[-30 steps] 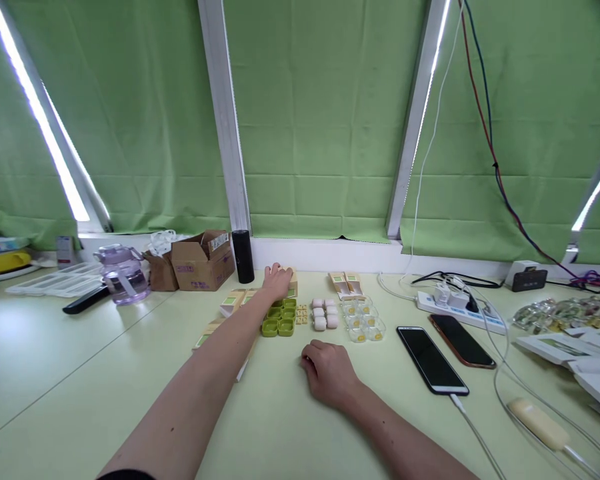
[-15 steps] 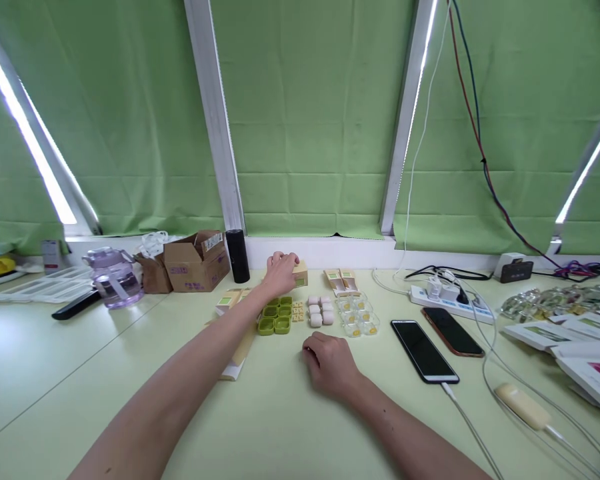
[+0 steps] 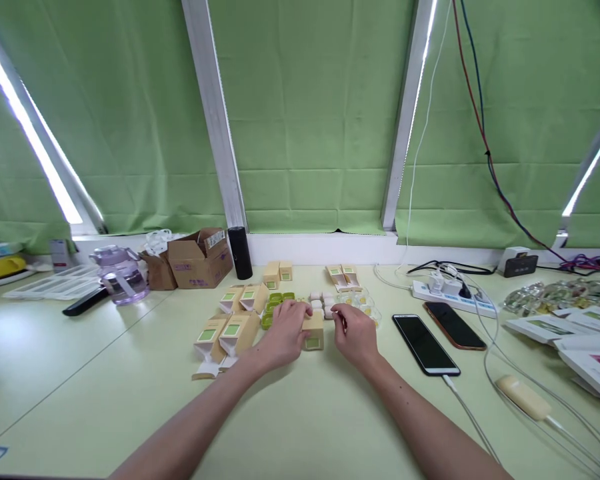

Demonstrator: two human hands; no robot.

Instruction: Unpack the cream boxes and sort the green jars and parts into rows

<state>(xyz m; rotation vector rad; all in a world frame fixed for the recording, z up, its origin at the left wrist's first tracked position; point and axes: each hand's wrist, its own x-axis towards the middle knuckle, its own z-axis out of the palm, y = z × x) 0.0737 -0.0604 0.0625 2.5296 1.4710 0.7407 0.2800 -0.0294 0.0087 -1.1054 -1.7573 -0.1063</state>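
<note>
My left hand [image 3: 286, 333] grips a small kraft cardboard box [image 3: 313, 328] with a green label, in front of the rows of small items. Just right of that box, apart from it, my right hand [image 3: 354, 331] has its fingers curled together; no object shows in them. Behind my left hand sit green square cups [image 3: 273, 308], partly covered. Small pinkish-white blocks [image 3: 316, 297] lie behind the held box. Clear cups with yellow centres [image 3: 365, 303] are partly hidden by my right hand. Several open kraft boxes [image 3: 237, 331] stand at the left.
Two closed kraft boxes [image 3: 279, 272] and a black cylinder [image 3: 239, 253] stand at the back, with two open boxes [image 3: 343, 277] farther right. A brown carton [image 3: 200, 261] and a purple jug [image 3: 120, 275] are left. Phones [image 3: 425, 343], cables and a power strip [image 3: 453, 298] lie right.
My left hand has come back from the rear of the table, bringing a kraft box nearer me. My right hand has risen and moved right and slightly forward, beside the box.
</note>
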